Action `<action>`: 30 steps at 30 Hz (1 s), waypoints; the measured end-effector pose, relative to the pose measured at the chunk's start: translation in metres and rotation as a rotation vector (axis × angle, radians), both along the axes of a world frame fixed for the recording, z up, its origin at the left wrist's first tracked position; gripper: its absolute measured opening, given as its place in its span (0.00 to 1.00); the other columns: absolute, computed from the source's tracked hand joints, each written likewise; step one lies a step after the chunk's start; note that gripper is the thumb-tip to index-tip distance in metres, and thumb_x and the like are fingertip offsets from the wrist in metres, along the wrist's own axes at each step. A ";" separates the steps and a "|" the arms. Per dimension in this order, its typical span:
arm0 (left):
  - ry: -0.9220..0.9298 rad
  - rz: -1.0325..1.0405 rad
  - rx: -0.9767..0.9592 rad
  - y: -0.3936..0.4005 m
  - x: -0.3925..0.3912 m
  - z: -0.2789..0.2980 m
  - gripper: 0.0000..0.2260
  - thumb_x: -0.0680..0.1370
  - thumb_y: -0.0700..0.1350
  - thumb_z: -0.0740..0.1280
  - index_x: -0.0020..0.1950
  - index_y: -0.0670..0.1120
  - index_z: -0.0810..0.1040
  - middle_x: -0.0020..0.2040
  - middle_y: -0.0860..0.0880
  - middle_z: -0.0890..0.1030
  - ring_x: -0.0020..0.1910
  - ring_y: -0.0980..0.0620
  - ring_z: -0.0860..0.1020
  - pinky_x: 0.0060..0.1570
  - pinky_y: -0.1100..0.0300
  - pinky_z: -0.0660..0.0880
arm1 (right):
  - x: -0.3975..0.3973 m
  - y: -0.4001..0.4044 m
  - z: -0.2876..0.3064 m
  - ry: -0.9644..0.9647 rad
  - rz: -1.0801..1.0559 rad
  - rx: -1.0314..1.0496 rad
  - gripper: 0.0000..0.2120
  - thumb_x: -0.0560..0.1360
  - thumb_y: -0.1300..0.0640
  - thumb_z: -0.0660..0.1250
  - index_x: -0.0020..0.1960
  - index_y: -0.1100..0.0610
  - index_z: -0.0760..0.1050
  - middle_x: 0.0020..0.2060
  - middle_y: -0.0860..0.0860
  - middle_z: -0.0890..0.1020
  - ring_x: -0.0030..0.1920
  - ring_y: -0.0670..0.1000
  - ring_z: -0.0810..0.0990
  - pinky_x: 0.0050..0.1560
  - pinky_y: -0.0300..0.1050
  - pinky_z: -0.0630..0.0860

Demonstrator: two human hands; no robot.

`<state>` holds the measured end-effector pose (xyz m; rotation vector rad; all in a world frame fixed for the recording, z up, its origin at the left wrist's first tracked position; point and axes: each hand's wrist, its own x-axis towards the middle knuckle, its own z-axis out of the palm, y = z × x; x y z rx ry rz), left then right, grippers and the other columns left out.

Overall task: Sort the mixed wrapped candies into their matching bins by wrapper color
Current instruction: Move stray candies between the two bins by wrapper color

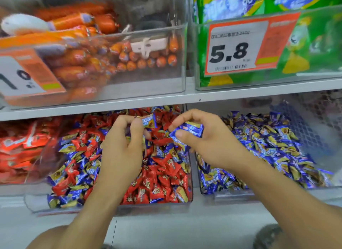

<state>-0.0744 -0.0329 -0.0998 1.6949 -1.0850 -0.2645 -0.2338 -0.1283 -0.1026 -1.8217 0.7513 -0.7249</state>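
From the head camera, the left hand (122, 146) pinches one blue-wrapped candy (149, 121) between thumb and fingertips above the clear plastic bin of mixed red and blue candies (109, 209). The right hand (207, 137) grips several blue candies (187, 131) beside it, left of the clear bin of blue candies (231, 195).

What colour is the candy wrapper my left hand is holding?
Blue, with a gold patch; the candy pinched by the left hand shows in the head view.
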 end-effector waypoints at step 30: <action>-0.546 -0.543 0.368 0.001 -0.019 0.005 0.07 0.79 0.55 0.65 0.52 0.56 0.80 0.46 0.59 0.77 0.49 0.61 0.75 0.52 0.62 0.72 | -0.102 -0.029 0.013 0.419 -0.275 -0.260 0.18 0.70 0.50 0.76 0.60 0.47 0.80 0.51 0.43 0.84 0.50 0.41 0.83 0.55 0.39 0.78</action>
